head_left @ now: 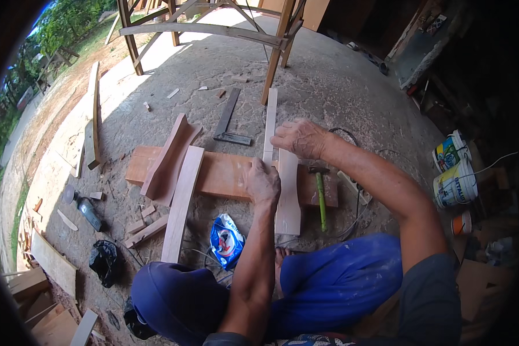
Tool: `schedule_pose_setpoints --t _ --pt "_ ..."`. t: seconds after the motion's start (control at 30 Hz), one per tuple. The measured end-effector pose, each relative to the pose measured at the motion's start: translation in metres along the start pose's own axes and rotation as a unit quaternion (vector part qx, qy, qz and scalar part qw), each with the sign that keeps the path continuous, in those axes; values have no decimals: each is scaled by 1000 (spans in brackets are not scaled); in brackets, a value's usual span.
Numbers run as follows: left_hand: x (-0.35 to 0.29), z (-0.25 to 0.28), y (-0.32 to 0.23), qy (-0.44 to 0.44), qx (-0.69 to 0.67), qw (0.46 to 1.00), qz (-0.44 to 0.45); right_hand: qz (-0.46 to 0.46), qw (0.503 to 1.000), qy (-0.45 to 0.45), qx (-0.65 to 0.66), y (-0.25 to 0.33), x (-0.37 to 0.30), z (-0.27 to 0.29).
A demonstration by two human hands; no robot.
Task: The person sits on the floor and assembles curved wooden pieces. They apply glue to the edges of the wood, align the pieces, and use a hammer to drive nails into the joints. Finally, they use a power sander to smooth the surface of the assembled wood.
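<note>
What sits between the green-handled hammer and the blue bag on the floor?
In the head view, the pale shaped board under the left hand lies between the hammer and the blue bag, with the left forearm crossing the same stretch.

A crumpled blue, white and red bag [226,241] lies on the concrete floor [328,86] just beside the person's knee. Well off to the right stand two white buckets [455,183], stacked one behind the other, their labels banded in blue, yellow and green. A small orange-and-white tub [461,223] sits just below them.
</note>
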State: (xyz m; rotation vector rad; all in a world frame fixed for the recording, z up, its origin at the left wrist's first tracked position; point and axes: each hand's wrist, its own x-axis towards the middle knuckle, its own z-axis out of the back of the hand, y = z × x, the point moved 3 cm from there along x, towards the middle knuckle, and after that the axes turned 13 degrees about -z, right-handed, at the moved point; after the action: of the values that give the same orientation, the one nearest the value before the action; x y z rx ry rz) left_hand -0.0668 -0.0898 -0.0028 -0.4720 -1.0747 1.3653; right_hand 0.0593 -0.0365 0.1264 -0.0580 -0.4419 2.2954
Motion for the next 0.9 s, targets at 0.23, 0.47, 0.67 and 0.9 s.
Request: schedule_pose_setpoints --t 0.23,0.47,0.67,0.9 --pt "3 -10 39 46 -355 919 167 -271 947 47 166 -22 8 -36" --pt "-28 -17 61 118 -387 894 191 -216 960 148 102 -20 -17 -67" --pt "-48 -10 82 171 -292 928 155 -294 935 172 98 -48 -36 -68" --pt "-61 -7 80 194 -237 943 130 -302 936 156 98 -59 -38 -77"
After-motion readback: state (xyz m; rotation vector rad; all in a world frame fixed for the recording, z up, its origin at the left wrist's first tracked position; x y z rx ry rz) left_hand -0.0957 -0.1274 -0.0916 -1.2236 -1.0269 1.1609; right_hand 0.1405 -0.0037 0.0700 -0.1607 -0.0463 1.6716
